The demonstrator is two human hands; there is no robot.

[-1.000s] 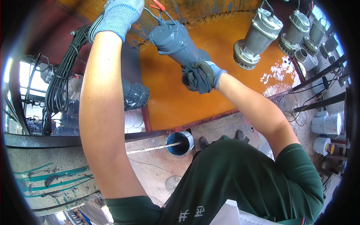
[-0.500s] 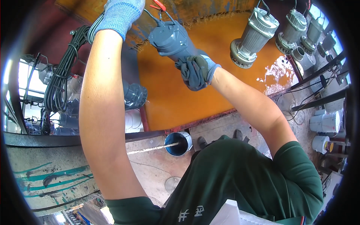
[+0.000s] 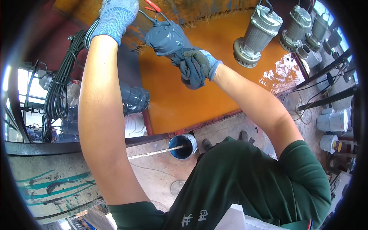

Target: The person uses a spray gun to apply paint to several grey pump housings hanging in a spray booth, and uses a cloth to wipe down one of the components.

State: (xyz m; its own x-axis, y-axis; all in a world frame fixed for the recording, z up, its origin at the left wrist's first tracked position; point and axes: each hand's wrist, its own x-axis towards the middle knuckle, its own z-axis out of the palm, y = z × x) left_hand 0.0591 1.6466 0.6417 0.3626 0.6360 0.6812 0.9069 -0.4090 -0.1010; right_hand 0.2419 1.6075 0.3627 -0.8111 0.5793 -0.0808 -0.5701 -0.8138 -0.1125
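Dark-grey-gloved right hand (image 3: 201,64), closed on a crumpled blue-grey cloth (image 3: 191,73) against the casing of a cylindrical blue-grey metal pump (image 3: 165,40), nearer its capped end than a second ago, thus apparently working a higher stretch of surface. Light-blue knit-gloved left hand (image 3: 118,13), cut off by the upper edge, impossible to tell as open or closed. Same pump: glossy, smoothly painted, leaning, apparently hung beneath a bright red fitting (image 3: 152,5) before a broad, flat orange-brown surface (image 3: 172,107).

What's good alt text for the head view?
Gloved right hand holds a gray cloth against a hanging blue-gray pump; the gloved left hand, partly out of frame, is beside it. Silver pumps hang at right, before an orange surface.
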